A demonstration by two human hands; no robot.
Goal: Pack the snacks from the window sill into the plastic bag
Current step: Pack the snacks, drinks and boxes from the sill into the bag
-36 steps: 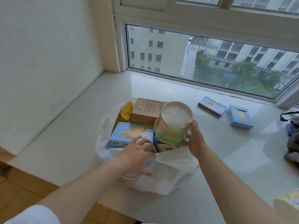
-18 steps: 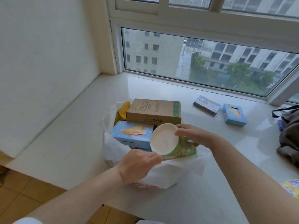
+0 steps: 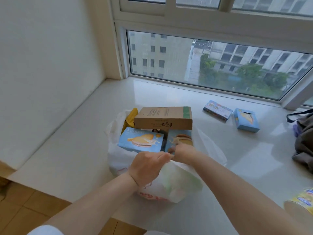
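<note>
A pale stone window sill (image 3: 71, 150) runs under a rainy window. The green paper cup (image 3: 174, 184) I held above the white plastic bag (image 3: 116, 160) a moment ago now sits inside, showing through its side. My left hand (image 3: 145, 168) pinches the bag's rim; my right hand (image 3: 182, 152) is blurred, so I cannot tell its grip. Two small blue boxes (image 3: 218, 110) wait near the window, unpacked.
</note>
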